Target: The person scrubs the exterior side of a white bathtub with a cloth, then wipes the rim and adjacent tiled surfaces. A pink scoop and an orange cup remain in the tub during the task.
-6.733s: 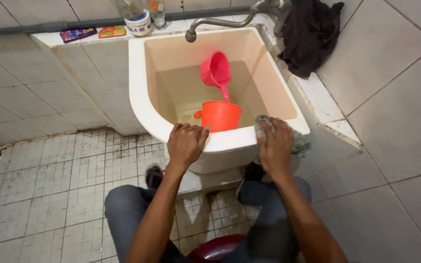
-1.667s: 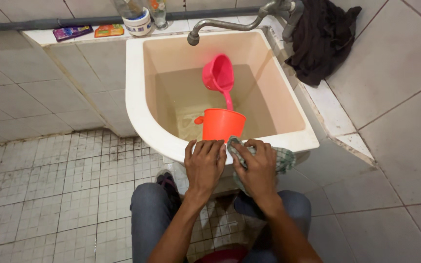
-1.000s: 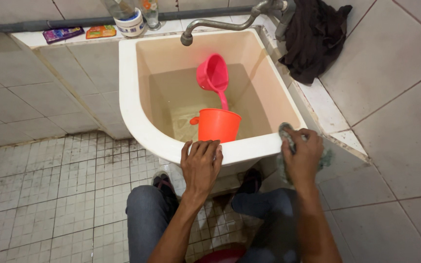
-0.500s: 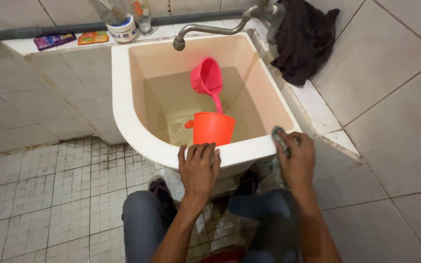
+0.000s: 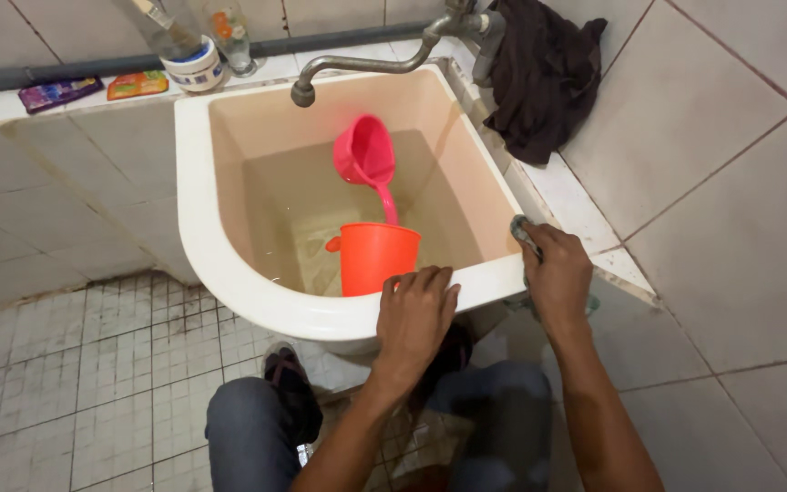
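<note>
Cloth [image 5: 523, 230], a greenish rag, was bunched up in the right hand [image 5: 557, 276], fingers curled tight around it and pressed onto the right front corner of the tub [image 5: 257, 305] rim. Left hand [image 5: 414, 316] lay flat on the front rim beside it, fingers spread and gripping nothing. Just past that hand an orange bucket [image 5: 371, 258] sat in the shallow water, with a pink dipper [image 5: 366, 155] leaning behind it. Further back was the metal tap [image 5: 357, 66], a dark garment [image 5: 542, 73] draped in the corner, and bottles [image 5: 189, 41] on the ledge.
</note>
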